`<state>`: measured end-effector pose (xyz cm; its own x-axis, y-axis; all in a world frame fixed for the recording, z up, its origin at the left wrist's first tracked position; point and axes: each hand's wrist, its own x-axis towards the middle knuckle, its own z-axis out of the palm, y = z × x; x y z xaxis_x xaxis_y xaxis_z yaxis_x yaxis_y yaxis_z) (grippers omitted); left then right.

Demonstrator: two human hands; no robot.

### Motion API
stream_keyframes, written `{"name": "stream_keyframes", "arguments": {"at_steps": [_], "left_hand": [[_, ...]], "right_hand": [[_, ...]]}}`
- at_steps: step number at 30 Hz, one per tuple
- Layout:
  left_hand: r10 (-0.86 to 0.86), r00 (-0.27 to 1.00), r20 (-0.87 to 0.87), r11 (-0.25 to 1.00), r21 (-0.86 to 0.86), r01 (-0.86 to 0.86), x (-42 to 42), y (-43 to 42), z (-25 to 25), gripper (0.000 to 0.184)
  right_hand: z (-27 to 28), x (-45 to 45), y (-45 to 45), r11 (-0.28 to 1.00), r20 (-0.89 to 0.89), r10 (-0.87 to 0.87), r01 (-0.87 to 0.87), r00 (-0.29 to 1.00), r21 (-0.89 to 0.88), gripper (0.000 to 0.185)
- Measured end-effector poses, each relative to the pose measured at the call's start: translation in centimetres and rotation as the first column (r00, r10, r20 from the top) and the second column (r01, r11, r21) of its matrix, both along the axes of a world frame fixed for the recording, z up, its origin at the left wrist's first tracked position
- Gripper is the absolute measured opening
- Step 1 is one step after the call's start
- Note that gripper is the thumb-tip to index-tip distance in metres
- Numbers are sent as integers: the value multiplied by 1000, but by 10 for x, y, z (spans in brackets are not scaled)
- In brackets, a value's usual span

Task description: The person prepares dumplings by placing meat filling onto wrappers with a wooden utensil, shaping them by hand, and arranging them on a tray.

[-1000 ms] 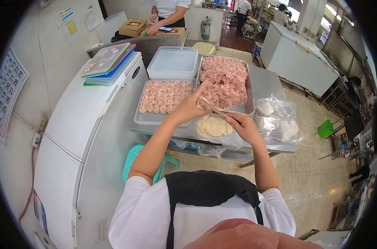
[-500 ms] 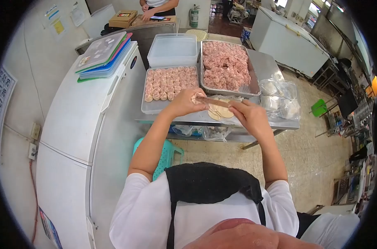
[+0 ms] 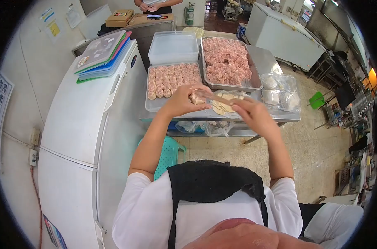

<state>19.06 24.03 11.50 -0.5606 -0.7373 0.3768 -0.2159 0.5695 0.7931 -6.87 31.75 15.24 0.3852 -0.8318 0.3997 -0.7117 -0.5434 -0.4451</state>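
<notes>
hands (image 3: 183, 101) close together, left curled around dumpling (image 3: 197, 98)

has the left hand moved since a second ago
Yes: judged against the metal tray, the left hand has shifted left and back; it overlapped the tray's near left corner, and now sits just left and nearside of it.

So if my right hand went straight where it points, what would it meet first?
Most likely the meat-filled piece in your left hand; the flat stick in your right hand points there, though depth is unclear.
</notes>
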Motion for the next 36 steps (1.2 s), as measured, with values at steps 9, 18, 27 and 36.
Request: {"name": "stream_keyframes", "arguments": {"at_steps": [9, 18, 27, 36], "left_hand": [[33, 998, 46, 991, 124, -38, 12, -2, -7, 38], [24, 998, -57, 995, 102, -18, 9, 1, -18, 34], [-35, 999, 1, 994, 99, 35, 1, -11, -26, 43], [-7, 998, -59, 1000, 12, 8, -9, -11, -29, 39]], "right_hand": [[1, 21, -2, 983, -204, -93, 57, 975, -175, 21], [5, -1, -13, 997, -19, 73, -73, 997, 4, 22], [-5, 10, -4, 990, -239, -94, 65, 966, -127, 21], [12, -19, -6, 999, 46, -21, 19, 999, 51, 22]]}}
